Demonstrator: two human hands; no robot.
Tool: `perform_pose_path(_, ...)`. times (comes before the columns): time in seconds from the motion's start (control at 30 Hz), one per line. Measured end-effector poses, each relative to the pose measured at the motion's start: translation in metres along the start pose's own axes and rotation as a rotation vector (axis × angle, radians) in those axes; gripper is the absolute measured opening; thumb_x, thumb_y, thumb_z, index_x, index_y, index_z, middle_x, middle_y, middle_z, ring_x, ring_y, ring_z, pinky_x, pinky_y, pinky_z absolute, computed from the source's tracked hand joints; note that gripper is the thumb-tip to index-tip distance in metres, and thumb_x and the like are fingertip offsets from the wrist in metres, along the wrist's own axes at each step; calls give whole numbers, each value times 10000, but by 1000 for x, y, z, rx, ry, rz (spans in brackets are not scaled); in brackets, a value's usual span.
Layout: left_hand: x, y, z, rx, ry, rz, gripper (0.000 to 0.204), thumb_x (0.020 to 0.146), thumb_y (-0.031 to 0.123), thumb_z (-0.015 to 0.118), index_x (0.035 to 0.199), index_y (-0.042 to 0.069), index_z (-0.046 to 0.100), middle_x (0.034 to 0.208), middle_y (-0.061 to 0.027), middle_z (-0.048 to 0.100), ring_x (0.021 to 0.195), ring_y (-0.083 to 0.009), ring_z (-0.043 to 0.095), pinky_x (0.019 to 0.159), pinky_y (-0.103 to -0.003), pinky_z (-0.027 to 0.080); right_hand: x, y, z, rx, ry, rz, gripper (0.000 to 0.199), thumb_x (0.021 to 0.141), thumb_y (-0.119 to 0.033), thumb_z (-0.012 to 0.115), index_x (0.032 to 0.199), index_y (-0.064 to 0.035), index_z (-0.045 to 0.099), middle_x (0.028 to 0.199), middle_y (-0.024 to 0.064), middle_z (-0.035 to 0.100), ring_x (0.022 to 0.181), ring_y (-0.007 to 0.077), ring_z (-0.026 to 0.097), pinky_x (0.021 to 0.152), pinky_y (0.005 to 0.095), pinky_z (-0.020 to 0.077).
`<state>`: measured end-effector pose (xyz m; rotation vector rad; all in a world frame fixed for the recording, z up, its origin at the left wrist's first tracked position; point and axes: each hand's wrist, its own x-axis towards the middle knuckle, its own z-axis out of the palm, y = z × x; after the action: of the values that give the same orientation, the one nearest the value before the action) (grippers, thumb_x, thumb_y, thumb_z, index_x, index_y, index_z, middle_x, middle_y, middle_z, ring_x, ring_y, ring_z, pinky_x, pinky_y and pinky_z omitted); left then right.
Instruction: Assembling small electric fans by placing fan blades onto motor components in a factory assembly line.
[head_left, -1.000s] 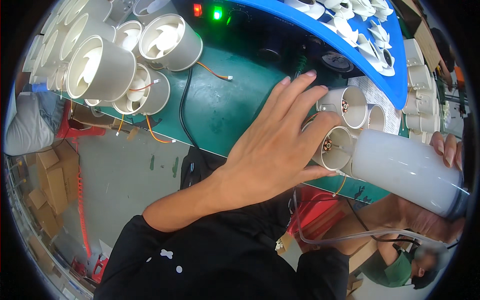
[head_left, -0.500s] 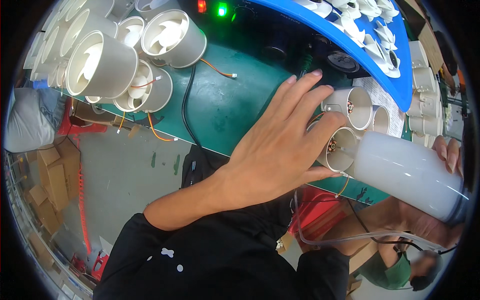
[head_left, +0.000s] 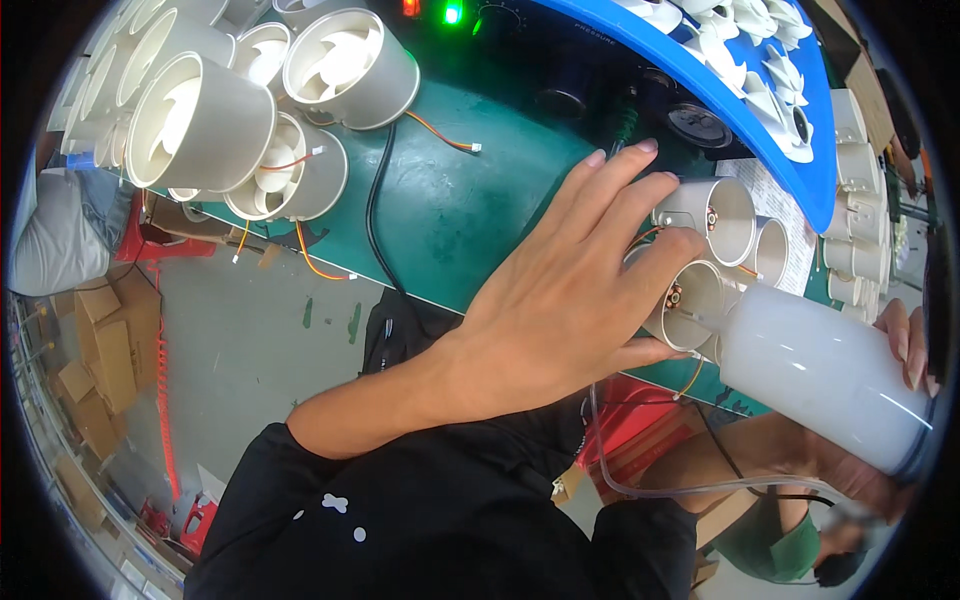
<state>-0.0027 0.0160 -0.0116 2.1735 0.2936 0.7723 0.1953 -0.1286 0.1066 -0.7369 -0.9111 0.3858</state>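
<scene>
Over the near edge of the green-topped bench (head_left: 450, 170), toward its right end, I have the right hand (head_left: 850, 466) clamped round the back of a translucent white plastic barrel (head_left: 800, 350). Its long axis slants from lower right to upper left, the thin nozzle aimed into a pale grey round housing (head_left: 705, 290). That housing's mouth faces right; my left hand (head_left: 565, 295) pinches it between thumb and forefinger, other fingers spread. Farther off sit a black control box (head_left: 580, 75) and a blue plastic tray (head_left: 680, 75) of white fan impellers (head_left: 787, 125).
</scene>
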Motion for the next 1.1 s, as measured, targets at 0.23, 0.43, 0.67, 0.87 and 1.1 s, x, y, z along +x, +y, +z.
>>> perform_pose_path(0.23, 0, -1, 1, -1, -2, 0, 708, 642, 216, 885, 1210, 32, 503, 1320, -256, 426, 1364, -467, 334, 1143, -572, 289, 2, 17, 30, -5, -315, 148, 700, 949, -559, 539, 1402, -39, 419, 1203, 217, 567, 1098, 363, 565, 958, 542, 404)
perform_pose_path(0.43, -1, 0, 0, -3, 3, -7, 701, 649, 216, 881, 1208, 30, 502, 1320, -253, 427, 1370, -460, 331, 1148, -569, 285, 2, 12, 23, -156, -330, 125, 735, 936, -570, 557, 1411, -31, 402, 1183, 204, 569, 1042, 358, 574, 906, 534, 414)
perform_pose_path(0.67, -2, -2, 1, 18, 3, -14, 698, 658, 222, 877, 1213, 34, 498, 1316, -250, 433, 1371, -457, 332, 1153, -567, 278, 3, 13, 20, -135, -328, 133, 739, 933, -582, 554, 1410, -37, 406, 1186, 196, 564, 1035, 351, 572, 912, 534, 408)
perform_pose_path(0.87, 0, 0, 2, -6, 5, 2, 696, 662, 227, 874, 1215, 37, 498, 1316, -250, 433, 1367, -459, 337, 1153, -567, 279, 2, 11, 21, -154, -324, 115, 741, 935, -586, 546, 1411, -36, 405, 1179, 191, 563, 1031, 348, 570, 912, 533, 406)
perform_pose_path(1.1, -3, -1, -1, 14, 5, -20, 704, 661, 225, 874, 1222, 39, 493, 1314, -248, 434, 1366, -459, 339, 1151, -567, 282, 6, -11, -32, -324, 165, 121, 676, 538, -426, 714, 957, 77, 544, 976, 214, 382, 975, 254, 419, 938, 315, 350)
